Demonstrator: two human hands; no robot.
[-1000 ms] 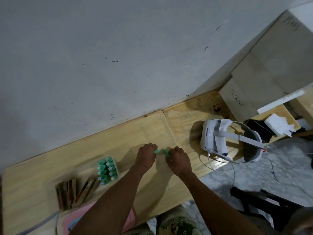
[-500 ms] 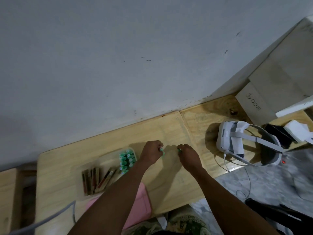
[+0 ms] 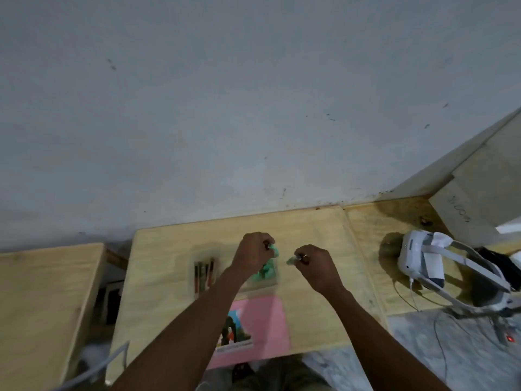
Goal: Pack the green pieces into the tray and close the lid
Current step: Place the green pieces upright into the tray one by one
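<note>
A clear tray (image 3: 197, 256) lies on the wooden table, blurred by motion. Several green pieces (image 3: 266, 272) stand packed at its right end and brown sticks (image 3: 203, 275) fill its left part. My left hand (image 3: 252, 253) hovers over the tray's right end, pinching a green piece (image 3: 275, 249) in its fingertips. My right hand (image 3: 314, 266) is just right of the tray, fingers closed on another small green piece (image 3: 291, 260). The pink lid (image 3: 260, 328) lies flat in front of the tray, picture side up, partly under my left forearm.
A white headset (image 3: 431, 263) with cables sits on the table at the right. Cardboard boxes (image 3: 479, 193) stand at the back right. A second wooden surface (image 3: 42, 306) lies to the left across a gap. The wall runs close behind the table.
The view has swung left, so the tray now sits under my hands. Both hands have separated, each with a green piece, and the left one has moved over the tray.
</note>
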